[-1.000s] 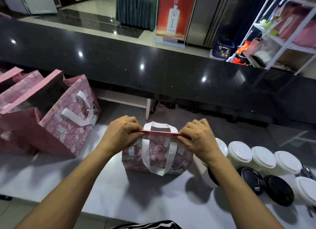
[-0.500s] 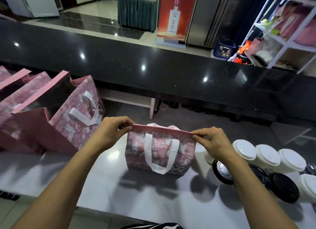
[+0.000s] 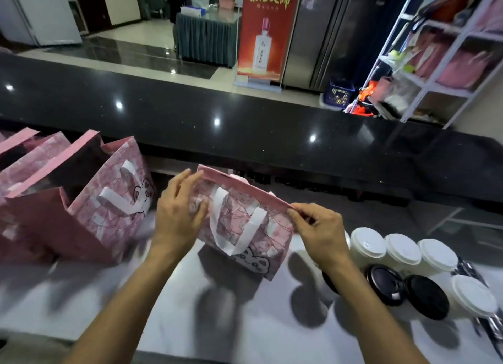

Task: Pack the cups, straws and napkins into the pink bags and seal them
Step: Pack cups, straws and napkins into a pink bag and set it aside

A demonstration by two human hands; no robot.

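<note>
The right hand [image 3: 321,233] pinches the patterned pink fabric bag [image 3: 245,227] at its rim; the left hand [image 3: 178,214], fingers relaxed, rests beside it. Press the rim evenly outward.

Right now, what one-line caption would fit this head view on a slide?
Right hand pinches the small pink bag's closed top edge; left hand touches its side.

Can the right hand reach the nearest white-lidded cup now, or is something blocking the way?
Probably yes. The white-lidded cup stands just beside the right hand with nothing between them. But its fingers pinch the top edge of the pink bag, so it must let go first.
</note>
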